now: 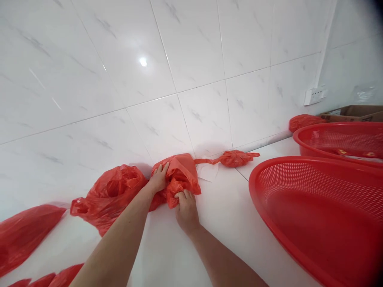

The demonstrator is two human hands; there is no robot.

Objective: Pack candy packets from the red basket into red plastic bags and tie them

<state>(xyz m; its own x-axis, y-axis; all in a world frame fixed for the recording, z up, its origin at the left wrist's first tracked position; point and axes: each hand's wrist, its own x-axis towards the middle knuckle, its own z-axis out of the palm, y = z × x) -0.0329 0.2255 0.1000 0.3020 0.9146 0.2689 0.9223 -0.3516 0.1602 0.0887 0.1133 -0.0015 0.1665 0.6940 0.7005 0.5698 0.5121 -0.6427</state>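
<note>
Against the tiled wall lies a red plastic bag [183, 164] with a crumpled front, and both my hands are on it. My left hand [158, 180] rests on the bag's left side, its fingers stretched out and slightly apart. With bent fingers, my right hand [187, 210] grips the bunched plastic at the front. Whatever is inside the bag stays hidden. Just left of it sits a larger loose red bag [115, 189]. On the right, a small knotted red bag [236, 158] lies by the wall, a red strip of plastic reaching towards it.
A large red plastic basket [284, 159] stands on the white table [230, 223] at right, with a second red basket [317, 149] behind it. Further back are another red bag [305, 121], a cardboard box [356, 113] and a wall socket [315, 95]. More red bags [26, 233] lie at left.
</note>
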